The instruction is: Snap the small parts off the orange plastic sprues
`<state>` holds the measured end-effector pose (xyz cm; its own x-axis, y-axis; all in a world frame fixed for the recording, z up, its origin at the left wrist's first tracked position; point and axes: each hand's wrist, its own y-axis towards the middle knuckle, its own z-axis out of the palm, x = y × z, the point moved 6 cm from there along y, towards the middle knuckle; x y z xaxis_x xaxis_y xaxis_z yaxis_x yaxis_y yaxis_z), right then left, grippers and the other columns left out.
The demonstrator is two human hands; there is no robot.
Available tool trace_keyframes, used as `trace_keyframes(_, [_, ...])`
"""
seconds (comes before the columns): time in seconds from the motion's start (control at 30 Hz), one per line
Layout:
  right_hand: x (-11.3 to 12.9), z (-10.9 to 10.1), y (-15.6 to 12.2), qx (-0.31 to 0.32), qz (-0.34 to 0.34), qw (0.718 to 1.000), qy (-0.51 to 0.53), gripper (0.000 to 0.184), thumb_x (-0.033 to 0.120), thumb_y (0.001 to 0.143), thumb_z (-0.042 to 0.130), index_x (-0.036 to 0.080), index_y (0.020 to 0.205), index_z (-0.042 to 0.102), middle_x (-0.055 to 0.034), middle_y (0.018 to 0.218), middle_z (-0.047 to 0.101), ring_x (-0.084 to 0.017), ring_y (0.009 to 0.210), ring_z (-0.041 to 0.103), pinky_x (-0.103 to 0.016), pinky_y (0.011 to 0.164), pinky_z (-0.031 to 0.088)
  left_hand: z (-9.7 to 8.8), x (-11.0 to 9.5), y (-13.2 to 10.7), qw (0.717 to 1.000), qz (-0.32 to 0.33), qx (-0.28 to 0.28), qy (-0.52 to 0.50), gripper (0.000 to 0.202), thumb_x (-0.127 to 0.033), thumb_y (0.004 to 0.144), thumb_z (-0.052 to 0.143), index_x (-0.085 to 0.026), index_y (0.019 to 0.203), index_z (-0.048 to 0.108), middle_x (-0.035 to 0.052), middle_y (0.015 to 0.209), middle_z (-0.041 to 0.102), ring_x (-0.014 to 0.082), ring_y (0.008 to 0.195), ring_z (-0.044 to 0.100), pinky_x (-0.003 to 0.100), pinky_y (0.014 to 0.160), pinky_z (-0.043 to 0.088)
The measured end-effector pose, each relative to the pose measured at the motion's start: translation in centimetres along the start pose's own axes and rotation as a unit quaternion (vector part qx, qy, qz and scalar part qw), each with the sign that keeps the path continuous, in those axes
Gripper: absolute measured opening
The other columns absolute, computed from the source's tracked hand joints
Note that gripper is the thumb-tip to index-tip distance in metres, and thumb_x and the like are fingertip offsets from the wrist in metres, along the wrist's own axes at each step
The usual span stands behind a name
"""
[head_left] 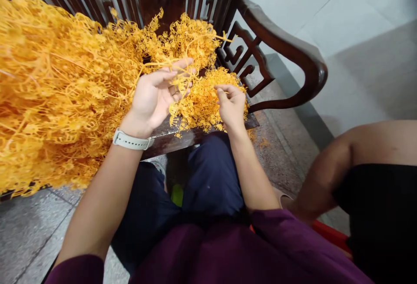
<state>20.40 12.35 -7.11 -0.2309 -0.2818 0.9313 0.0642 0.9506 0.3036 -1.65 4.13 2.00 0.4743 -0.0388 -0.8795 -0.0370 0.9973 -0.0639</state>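
A thin yellow plastic flower sprig point(183, 82) lies across the fingers of my left hand point(151, 99), its stem pinched near the thumb. The palm faces up and rightward. My right hand point(233, 105) is closed in a pinch above a loose pile of small yellow plastic florets point(198, 110); whatever its fingertips hold is too small to make out. That pile sits at the front right corner of the dark wooden bench seat point(176, 141). Behind it is another clump of yellow sprigs point(195, 36).
A big heap of yellow plastic sprigs point(58, 93) covers the left of the bench. The carved armrest point(286, 49) curves around on the right. Another person's bare leg point(325, 171) is close by at the right. A few florets point(264, 142) lie on the floor.
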Motion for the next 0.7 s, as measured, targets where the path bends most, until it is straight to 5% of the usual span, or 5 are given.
trace_keyframes(0.2, [3.5,-0.3,-1.1,-0.047,-0.064,0.995,0.062,0.015,0.033,0.092,0.075,0.023,0.093,0.064,-0.0015,0.091,0.066,-0.016,0.085,0.063,-0.032,0.079,0.053,0.1,0.3,-0.2,1.000,0.005,0.000,0.012,0.016,-0.006,0.088,0.066,-0.020,0.088,0.075,0.0084,0.120,0.079,0.0166,0.098,0.074,0.029,0.094,0.064])
trace_keyframes(0.4, [8.8,3.2,-4.8,0.099,-0.110,0.983,0.110,0.033,0.050,0.094,0.081,0.028,0.114,0.068,-0.0018,0.100,0.066,-0.017,0.088,0.063,-0.034,0.079,0.055,0.9,1.4,-0.1,0.998,-0.013,0.005,0.064,0.027,-0.013,0.089,0.078,-0.023,0.114,0.081,0.0057,0.121,0.078,0.0197,0.118,0.074,0.028,0.097,0.062])
trace_keyframes(0.57, [8.0,3.8,-4.6,0.102,-0.127,0.981,0.106,0.031,0.051,0.097,0.076,0.025,0.111,0.068,-0.0027,0.103,0.070,-0.017,0.087,0.065,-0.035,0.077,0.057,1.3,1.7,-0.3,0.996,-0.014,0.036,0.080,0.031,-0.037,0.091,0.084,-0.020,0.117,0.080,0.0102,0.132,0.077,0.0318,0.138,0.067,0.040,0.112,0.058])
trace_keyframes(0.7, [6.8,3.5,-3.9,0.134,-0.109,0.972,0.161,0.022,0.044,0.100,0.074,0.025,0.107,0.067,-0.0013,0.100,0.071,-0.016,0.088,0.069,-0.035,0.083,0.058,0.0,1.1,0.0,0.998,0.006,-0.006,0.059,0.045,-0.035,0.091,0.083,-0.028,0.134,0.075,0.0088,0.130,0.077,0.0311,0.135,0.069,0.041,0.110,0.059])
